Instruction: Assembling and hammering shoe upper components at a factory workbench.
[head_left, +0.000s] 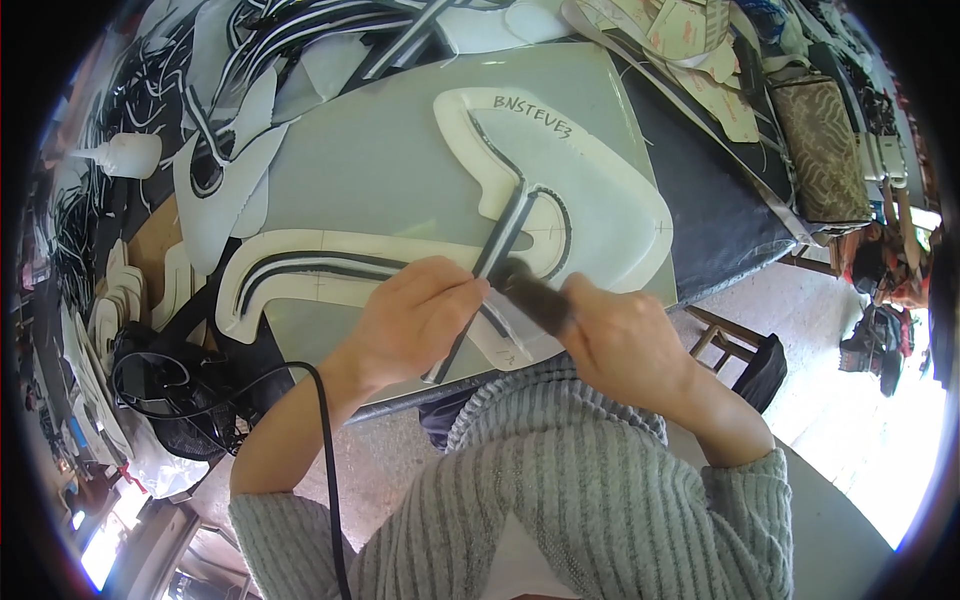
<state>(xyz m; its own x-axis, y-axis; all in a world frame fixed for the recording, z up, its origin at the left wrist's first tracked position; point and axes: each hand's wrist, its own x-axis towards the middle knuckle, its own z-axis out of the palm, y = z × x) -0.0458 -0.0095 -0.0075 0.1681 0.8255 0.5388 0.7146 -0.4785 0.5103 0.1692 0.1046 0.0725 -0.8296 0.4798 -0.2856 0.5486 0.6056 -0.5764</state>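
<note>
While L hand (425,312) pinches a blk/white strip (508,228) across the pale template (612,195), R hand (630,345) grips a dark tool (537,299), blurred, end nr strip. Template lies on grey board (345,160).

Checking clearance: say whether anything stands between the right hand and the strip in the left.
Only the blurred dark tool gripped by the right hand, its far end beside the strip near the left hand.

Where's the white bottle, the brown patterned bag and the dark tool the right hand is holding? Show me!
White bottle (136,156), head view: middle of its body.
Brown patterned bag (819,150), head view: middle of its patterned side.
Dark tool (538,301), head view: its blurred middle.
</note>
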